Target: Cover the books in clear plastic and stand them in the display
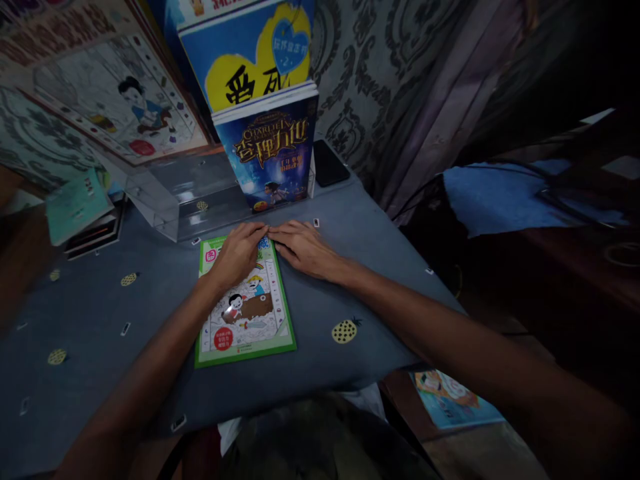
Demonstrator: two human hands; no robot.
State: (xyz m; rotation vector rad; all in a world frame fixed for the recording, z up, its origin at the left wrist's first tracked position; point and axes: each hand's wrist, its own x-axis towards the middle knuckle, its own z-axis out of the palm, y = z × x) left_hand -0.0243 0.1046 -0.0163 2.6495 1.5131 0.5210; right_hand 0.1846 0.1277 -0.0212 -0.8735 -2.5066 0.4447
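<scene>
A thin green-bordered picture book [280, 327] lies shut on the table, its cover showing cartoon figures and a red round label. My left hand [240, 250] rests over the upper part of the cover, fingers stretched towards the top right corner. From the other side my right hand [305, 248] reaches that same corner, its fingers extended and lying low on the tabletop. The fingertips of both hands meet there and hide the corner, along with part of the title. Whether they pinch any page is not visible.
Behind the hands, a clear stand [167, 213] holds upright books, including a dark blue book [275, 160]. A black phone [330, 165] lies to its right. Several books [83, 207] are stacked at left on the grey table [165, 307]. Another book [450, 400] sits below the table's right edge.
</scene>
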